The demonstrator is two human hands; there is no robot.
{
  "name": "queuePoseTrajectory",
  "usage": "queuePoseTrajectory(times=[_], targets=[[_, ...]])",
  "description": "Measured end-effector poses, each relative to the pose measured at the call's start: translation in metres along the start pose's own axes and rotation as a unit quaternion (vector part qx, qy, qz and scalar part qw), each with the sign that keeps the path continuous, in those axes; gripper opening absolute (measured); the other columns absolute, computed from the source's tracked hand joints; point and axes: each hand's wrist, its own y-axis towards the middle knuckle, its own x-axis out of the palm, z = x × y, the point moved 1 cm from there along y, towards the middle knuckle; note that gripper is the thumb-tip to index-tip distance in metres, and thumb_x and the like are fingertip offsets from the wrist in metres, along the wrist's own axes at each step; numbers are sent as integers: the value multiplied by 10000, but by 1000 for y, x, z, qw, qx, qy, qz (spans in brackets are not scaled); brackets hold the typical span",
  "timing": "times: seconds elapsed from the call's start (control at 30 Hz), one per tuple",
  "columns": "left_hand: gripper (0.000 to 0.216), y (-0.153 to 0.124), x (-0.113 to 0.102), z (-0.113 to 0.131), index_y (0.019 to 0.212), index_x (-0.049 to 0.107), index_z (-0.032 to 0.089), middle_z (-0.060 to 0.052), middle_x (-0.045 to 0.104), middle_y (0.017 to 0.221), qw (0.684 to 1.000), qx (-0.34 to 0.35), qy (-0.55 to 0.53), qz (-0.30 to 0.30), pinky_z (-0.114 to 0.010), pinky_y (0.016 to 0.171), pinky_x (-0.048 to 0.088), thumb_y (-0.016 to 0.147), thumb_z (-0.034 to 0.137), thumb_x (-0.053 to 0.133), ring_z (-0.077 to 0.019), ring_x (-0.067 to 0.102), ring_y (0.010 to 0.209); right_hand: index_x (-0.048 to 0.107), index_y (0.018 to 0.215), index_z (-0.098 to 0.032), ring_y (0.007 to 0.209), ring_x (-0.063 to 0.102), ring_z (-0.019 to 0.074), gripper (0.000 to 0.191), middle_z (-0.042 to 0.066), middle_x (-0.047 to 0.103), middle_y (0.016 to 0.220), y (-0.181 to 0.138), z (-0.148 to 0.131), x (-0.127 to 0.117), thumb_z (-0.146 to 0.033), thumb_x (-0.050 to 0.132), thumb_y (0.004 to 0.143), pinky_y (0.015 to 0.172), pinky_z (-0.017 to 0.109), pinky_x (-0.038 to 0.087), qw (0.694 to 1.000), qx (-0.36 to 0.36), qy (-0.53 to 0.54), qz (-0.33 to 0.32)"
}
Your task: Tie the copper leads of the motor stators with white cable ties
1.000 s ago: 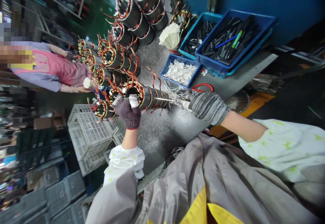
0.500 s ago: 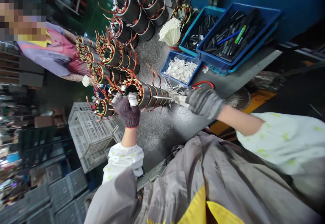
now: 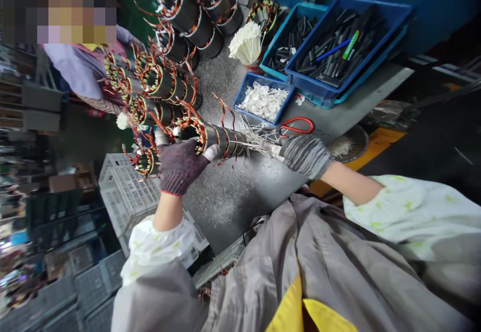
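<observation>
A motor stator (image 3: 220, 139), a dark metal cylinder with orange and yellow-green windings at its open end, lies on the grey table. My left hand (image 3: 182, 165), in a dark maroon knit glove, is at that open end. Its thumb and a white-wrapped finger are spread apart, the thumb beside the stator's wall; its other fingers are partly hidden. My right hand (image 3: 306, 156), in a grey striped glove, pinches a thin white cable tie at the stator's far end. Loose white cable ties (image 3: 253, 139) lie in a heap by its fingertips. Red-handled scissors (image 3: 298, 125) lie just beyond it.
More wound stators (image 3: 158, 78) stand at left and back. A blue tray (image 3: 278, 116) holds white pieces; a larger blue bin (image 3: 338, 89) holds black strips. A bundle of white ties (image 3: 246, 46) stands between. A person (image 3: 75, 71) is at far left, near a white crate (image 3: 128, 186).
My left hand has shifted left and its fingers have spread from a curled pose. My right hand stays about where it was at the tie. The view has shifted slightly.
</observation>
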Motion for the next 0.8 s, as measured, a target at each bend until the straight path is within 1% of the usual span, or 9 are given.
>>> queuePoseTrajectory(times=[0.03, 0.1, 0.2, 0.3, 0.4, 0.5, 0.6, 0.7, 0.8], targets=[[501, 5, 4, 0, 968, 791, 224, -94, 779, 914, 1000, 4, 8, -7, -589, 1154, 325, 888, 682, 603, -383, 675, 1126, 598, 1482, -149, 1078, 709, 321, 464, 211, 717, 1295, 2, 0, -3, -290, 393, 1090, 845, 423, 547, 1000, -14, -8, -5], [515, 11, 14, -3, 949, 788, 221, -110, 779, 1007, 1000, 14, 9, -7, -592, 1178, 301, 858, 701, 623, -405, 613, 1238, 610, 1461, -121, 1089, 705, 321, 484, 229, 722, 1269, 10, -3, -10, -285, 324, 1108, 860, 423, 537, 999, -36, -9, -4], [548, 14, 23, -9, 971, 786, 218, -122, 760, 1151, 1000, 22, 15, 7, -584, 1200, 279, 835, 721, 616, -423, 493, 1382, 623, 1446, -129, 1082, 713, 331, 481, 239, 730, 1245, 27, -4, -16, -272, 325, 1097, 861, 428, 542, 999, -35, 3, -7], [539, 14, 23, -13, 954, 785, 221, -119, 750, 1184, 999, 26, 24, 14, -575, 1196, 292, 833, 714, 605, -423, 458, 1413, 632, 1441, -147, 1023, 734, 340, 461, 220, 758, 1172, 47, 1, -8, -272, 382, 1074, 839, 450, 561, 999, -10, 29, -27], [542, 17, 21, -16, 959, 785, 226, -117, 744, 1200, 999, 28, 22, 18, -571, 1191, 302, 827, 718, 598, -424, 473, 1395, 635, 1450, -192, 1120, 716, 299, 448, 157, 758, 1239, 60, 5, 6, -322, 432, 1072, 956, 430, 554, 995, -28, 93, -4], [537, 19, 21, -19, 901, 777, 217, -134, 756, 1131, 999, 39, 24, 11, -573, 1180, 311, 819, 718, 602, -439, 496, 1367, 614, 1478, -212, 1233, 671, 288, 452, 138, 721, 1344, 53, 9, 12, -336, 446, 1077, 1040, 423, 524, 994, -35, 103, 5], [468, 18, 22, -21, 891, 772, 227, -125, 765, 1066, 998, 48, 28, 4, -574, 1195, 287, 829, 666, 624, -430, 509, 1365, 614, 1474, -179, 1279, 645, 313, 461, 171, 662, 1434, 37, 10, 3, -333, 405, 1093, 1048, 439, 510, 996, -54, 70, -1], [404, 17, 22, -20, 925, 774, 240, -112, 766, 1076, 998, 47, 30, -1, -551, 1208, 277, 832, 616, 655, -404, 520, 1368, 595, 1479, -132, 1209, 679, 325, 495, 214, 699, 1346, 27, 8, -13, -336, 344, 1104, 955, 428, 541, 998, -48, 48, -15], [406, 17, 22, -20, 893, 760, 233, -111, 766, 1055, 998, 53, 24, 2, -569, 1198, 292, 825, 622, 661, -413, 532, 1349, 600, 1462, -118, 1073, 724, 328, 493, 227, 745, 1216, 29, 6, -25, -327, 340, 1099, 838, 420, 558, 998, -43, 37, -23]])
